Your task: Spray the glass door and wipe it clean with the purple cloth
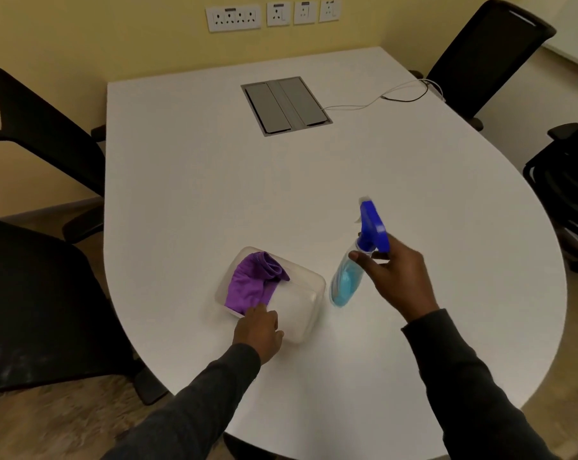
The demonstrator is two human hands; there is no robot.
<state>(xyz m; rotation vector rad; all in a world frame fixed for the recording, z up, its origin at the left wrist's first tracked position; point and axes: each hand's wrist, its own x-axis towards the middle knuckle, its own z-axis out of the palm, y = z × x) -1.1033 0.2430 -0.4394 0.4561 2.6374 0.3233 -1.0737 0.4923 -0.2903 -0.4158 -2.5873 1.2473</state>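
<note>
A purple cloth (253,282) lies crumpled in a clear plastic container (302,295) on the white table (214,177). My left hand (259,328) rests at the container's near edge, its fingers touching the cloth's near end. My right hand (397,275) is closed around the neck of a spray bottle (347,280) with a blue trigger head and blue liquid, and holds it tilted to the right of the container. No glass door is in view.
A grey cable hatch (286,106) is set in the table's far middle, with thin cables (390,94) running right. Black office chairs stand on the left (32,127), near left (39,303) and right (486,58). Wall sockets (271,14) sit on the yellow wall.
</note>
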